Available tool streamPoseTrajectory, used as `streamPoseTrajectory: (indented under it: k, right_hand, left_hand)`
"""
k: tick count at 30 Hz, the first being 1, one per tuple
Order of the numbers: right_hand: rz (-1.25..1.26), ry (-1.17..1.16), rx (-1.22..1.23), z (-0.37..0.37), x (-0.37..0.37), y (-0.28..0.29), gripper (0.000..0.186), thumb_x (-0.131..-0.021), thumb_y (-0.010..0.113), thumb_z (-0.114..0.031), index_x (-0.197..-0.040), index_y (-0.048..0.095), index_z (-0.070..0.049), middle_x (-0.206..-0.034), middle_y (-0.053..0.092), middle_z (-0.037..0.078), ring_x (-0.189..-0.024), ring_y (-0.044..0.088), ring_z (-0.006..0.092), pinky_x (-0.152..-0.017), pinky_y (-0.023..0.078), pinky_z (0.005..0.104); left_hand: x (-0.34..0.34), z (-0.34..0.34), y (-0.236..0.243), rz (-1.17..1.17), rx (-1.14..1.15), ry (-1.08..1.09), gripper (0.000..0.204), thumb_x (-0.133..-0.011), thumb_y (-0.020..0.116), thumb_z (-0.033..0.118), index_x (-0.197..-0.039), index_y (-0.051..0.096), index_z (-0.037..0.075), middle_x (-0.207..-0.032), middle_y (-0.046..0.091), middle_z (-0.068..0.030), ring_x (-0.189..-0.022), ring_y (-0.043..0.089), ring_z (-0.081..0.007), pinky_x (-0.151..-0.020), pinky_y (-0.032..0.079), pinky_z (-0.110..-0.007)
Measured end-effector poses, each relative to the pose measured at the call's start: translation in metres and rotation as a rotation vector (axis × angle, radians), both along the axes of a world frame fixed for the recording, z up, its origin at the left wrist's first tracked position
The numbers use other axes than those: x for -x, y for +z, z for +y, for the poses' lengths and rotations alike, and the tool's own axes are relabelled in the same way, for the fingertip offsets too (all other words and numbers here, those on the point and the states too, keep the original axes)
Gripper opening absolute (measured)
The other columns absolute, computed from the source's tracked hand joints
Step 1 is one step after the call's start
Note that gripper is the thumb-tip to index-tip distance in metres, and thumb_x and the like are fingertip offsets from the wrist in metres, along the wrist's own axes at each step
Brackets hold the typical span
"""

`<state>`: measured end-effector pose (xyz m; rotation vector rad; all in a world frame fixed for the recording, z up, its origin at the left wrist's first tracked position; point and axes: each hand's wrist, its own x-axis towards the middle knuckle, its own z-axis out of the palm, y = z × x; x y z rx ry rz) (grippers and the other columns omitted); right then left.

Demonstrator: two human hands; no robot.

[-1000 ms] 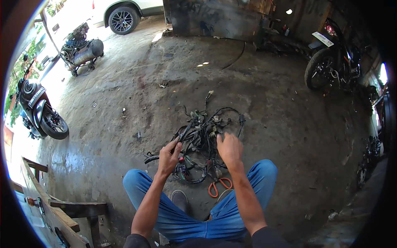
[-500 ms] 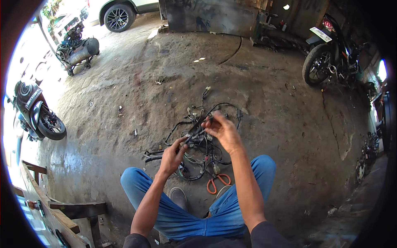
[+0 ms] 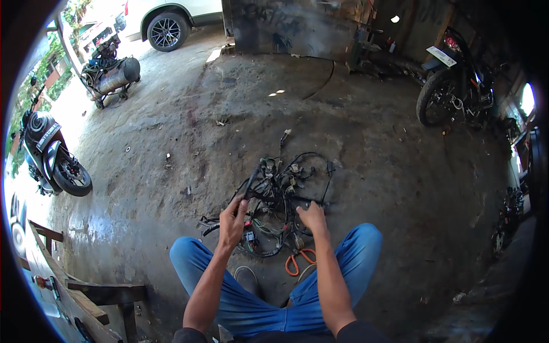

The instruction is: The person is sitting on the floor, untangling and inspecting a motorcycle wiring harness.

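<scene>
At mid-frame, a tangled black plastic-sheathed wiring harness (image 3: 279, 198) is lying, likely light, springy, best gripped by thick branches (image 3: 252, 178); the left hand (image 3: 231, 224) is clamping fingers around one; the right hand's (image 3: 312, 218), I cannot tell.

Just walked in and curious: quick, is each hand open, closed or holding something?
Left hand: closed on a black cable of the wire tangle.
Right hand: fingers curled, beside the wire tangle; whether it grips anything cannot be told.
</scene>
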<state>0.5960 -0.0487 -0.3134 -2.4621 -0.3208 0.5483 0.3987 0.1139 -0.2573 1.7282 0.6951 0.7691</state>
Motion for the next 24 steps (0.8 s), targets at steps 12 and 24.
streamPoseTrajectory:
  k: [12, 24]
  right_hand:
    - [0.342, 1.137, 0.234, 0.073, -0.013, 0.095, 0.067, -0.093, 0.058, -0.063, -0.103, 0.079, 0.000, -0.097, 0.075, 0.020, -0.093, 0.070, 0.0309, -0.088, 0.053, 0.0395]
    - [0.598, -0.024, -1.279, 0.011, -0.029, 0.164, 0.033, -0.102, 0.060, -0.033, -0.108, 0.069, -0.002, -0.076, 0.059, -0.001, -0.076, 0.065, 0.0135, -0.081, 0.056, 0.0308]
  left_hand:
    - [0.004, -0.025, 0.005, 0.271, -0.595, -0.469, 0.022, -0.095, 0.067, 0.021, -0.112, 0.070, 0.008, -0.099, 0.069, -0.0073, -0.095, 0.063, -0.0252, -0.081, 0.040, -0.038]
    - [0.000, -0.022, 0.004, 0.315, -0.397, -0.265, 0.021, -0.097, 0.065, 0.023, -0.107, 0.068, 0.005, -0.089, 0.068, -0.0113, -0.081, 0.063, -0.0290, -0.074, 0.045, -0.038]
